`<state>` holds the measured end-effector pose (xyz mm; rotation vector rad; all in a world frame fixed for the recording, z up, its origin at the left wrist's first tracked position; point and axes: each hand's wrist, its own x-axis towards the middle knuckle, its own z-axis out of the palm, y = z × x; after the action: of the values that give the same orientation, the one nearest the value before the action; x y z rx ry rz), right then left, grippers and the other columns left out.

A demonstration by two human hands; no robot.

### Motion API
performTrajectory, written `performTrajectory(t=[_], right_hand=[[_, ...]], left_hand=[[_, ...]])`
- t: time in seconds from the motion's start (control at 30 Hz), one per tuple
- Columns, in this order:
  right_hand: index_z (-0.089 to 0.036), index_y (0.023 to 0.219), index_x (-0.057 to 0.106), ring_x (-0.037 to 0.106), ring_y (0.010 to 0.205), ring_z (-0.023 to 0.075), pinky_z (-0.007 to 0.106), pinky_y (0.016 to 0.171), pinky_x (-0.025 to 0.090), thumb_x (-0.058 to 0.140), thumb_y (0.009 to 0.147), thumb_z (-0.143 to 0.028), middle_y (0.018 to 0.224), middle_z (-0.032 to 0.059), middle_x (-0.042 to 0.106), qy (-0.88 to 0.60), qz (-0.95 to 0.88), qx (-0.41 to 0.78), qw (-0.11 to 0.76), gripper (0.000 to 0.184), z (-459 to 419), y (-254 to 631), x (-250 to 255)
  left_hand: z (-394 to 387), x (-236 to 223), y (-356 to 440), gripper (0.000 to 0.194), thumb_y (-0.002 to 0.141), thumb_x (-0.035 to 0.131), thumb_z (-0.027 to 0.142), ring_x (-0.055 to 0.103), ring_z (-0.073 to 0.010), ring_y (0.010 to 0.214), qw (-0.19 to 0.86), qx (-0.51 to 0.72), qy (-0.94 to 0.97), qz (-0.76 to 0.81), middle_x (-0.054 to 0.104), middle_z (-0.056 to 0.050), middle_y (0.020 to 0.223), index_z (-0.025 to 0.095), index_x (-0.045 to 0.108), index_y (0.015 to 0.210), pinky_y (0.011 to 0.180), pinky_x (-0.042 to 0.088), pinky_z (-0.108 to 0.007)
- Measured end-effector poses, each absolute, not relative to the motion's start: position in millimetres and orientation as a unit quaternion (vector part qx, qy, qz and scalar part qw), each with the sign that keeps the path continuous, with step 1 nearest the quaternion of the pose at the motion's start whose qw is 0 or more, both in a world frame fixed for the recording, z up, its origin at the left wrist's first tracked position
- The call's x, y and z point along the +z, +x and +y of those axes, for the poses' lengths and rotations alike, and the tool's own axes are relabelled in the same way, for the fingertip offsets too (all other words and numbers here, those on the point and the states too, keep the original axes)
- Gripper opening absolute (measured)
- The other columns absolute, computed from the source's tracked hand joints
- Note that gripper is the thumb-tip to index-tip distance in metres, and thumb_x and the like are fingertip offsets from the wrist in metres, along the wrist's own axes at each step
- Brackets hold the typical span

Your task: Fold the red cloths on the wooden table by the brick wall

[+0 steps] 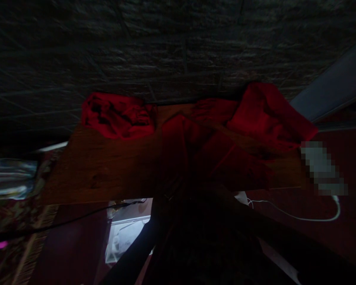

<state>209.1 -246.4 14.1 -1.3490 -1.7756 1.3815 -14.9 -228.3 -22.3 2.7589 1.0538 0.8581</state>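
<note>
A red cloth [195, 146] with seams, looking like a garment, lies partly folded at the middle of the wooden table [106, 166]. At its near edge is my left hand [172, 190], a dark shape that seems to touch the fabric. My right hand [216, 194] is close by on the right, also at the near edge of the cloth. Deep shadow hides the fingers of both hands, so I cannot tell whether either grips the fabric.
A crumpled red cloth bundle [118, 114] lies at the table's far left, and another red cloth [269, 114] at the far right. Behind stands a block wall [166, 51]. A pixelated pale object with a white cable [302, 219] is at right; a dark cord [86, 215] crosses at left.
</note>
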Motion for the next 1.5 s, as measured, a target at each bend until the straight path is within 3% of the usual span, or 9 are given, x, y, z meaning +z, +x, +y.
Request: performTrajectory(t=[0.1,0.27,0.5,0.73,1.0,1.1,1.27,1.4,1.5], right_hand=[[-0.026,0.106,0.073,0.069,0.085,0.0214,0.032,0.073,0.054,0.059,0.090,-0.037,0.096,0.0052,0.074,-0.522,-0.615,0.533,0.255,0.024,-258,201,21],[-0.025,0.121,0.064,0.070,0.092,0.0246,0.036,0.077,0.056,0.065,0.085,-0.041,0.102,0.0084,0.073,-0.589,-0.538,0.543,0.264,0.040,-267,184,18],[-0.024,0.105,0.071,0.071,0.084,0.0229,0.033,0.074,0.055,0.063,0.086,-0.038,0.094,0.0062,0.074,-0.594,-0.511,0.561,0.268,0.025,-264,175,10],[-0.027,0.104,0.073,0.070,0.092,0.0226,0.035,0.084,0.054,0.055,0.090,-0.033,0.101,0.0041,0.074,-0.571,-0.552,0.550,0.261,0.024,-266,183,9],[-0.022,0.099,0.075,0.069,0.077,0.0181,0.027,0.072,0.053,0.053,0.091,-0.029,0.089,0.0048,0.075,-0.560,-0.618,0.505,0.223,0.024,-263,187,13],[-0.022,0.092,0.076,0.068,0.071,0.0172,0.026,0.070,0.051,0.057,0.088,-0.028,0.082,0.0039,0.075,-0.550,-0.651,0.479,0.212,0.020,-242,201,29],[-0.020,0.094,0.073,0.069,0.075,0.0158,0.023,0.069,0.048,0.051,0.095,-0.026,0.088,0.0051,0.075,-0.599,-0.701,0.331,0.199,0.024,-164,213,62],[-0.016,0.076,0.070,0.063,0.053,0.0124,0.021,0.054,0.045,0.053,0.097,-0.042,0.066,0.0049,0.071,-0.637,-0.671,0.363,0.108,0.038,-101,207,58],[-0.015,0.071,0.068,0.062,0.050,0.0116,0.020,0.050,0.044,0.054,0.096,-0.042,0.065,0.0060,0.071,-0.645,-0.671,0.356,0.089,0.040,-80,202,47]], left_hand=[[-228,-31,-21,0.042,0.095,0.049,0.018,0.052,-0.0240,0.132,0.039,0.258,0.904,0.338,0.062,-0.011,0.134,0.023,0.055,0.136,0.113,0.038,-0.044],[-223,-42,-29,0.043,0.095,0.046,0.018,0.051,-0.0232,0.134,0.076,0.243,0.917,0.307,0.061,-0.010,0.136,0.022,0.055,0.137,0.115,0.036,-0.043],[-221,-40,-37,0.047,0.092,0.052,0.015,0.049,-0.0254,0.135,0.072,0.246,0.924,0.284,0.060,-0.012,0.137,0.020,0.052,0.139,0.114,0.037,-0.045],[-216,-31,-38,0.049,0.092,0.050,0.014,0.048,-0.0241,0.136,0.074,0.212,0.938,0.264,0.058,-0.010,0.139,0.021,0.051,0.141,0.117,0.033,-0.043],[-211,-23,-26,0.050,0.095,0.044,0.016,0.036,-0.0256,0.143,-0.004,0.188,0.954,0.235,0.051,-0.011,0.147,0.013,0.045,0.145,0.120,0.026,-0.046],[-216,-26,-24,0.048,0.096,0.044,0.017,0.040,-0.0232,0.141,0.005,0.194,0.946,0.260,0.054,-0.007,0.145,0.019,0.047,0.144,0.119,0.028,-0.046],[-228,-24,-17,0.048,0.098,0.039,0.020,0.047,-0.0241,0.136,0.023,0.195,0.930,0.310,0.053,-0.007,0.145,0.023,0.045,0.145,0.114,0.036,-0.047],[-231,-15,-15,0.048,0.098,0.041,0.027,0.048,-0.0254,0.134,0.050,0.194,0.927,0.316,0.054,-0.007,0.145,0.025,0.046,0.145,0.112,0.039,-0.044],[-223,-6,-12,0.048,0.098,0.045,0.030,0.048,-0.0266,0.133,0.055,0.199,0.921,0.332,0.053,-0.009,0.144,0.023,0.047,0.145,0.112,0.038,-0.045]])
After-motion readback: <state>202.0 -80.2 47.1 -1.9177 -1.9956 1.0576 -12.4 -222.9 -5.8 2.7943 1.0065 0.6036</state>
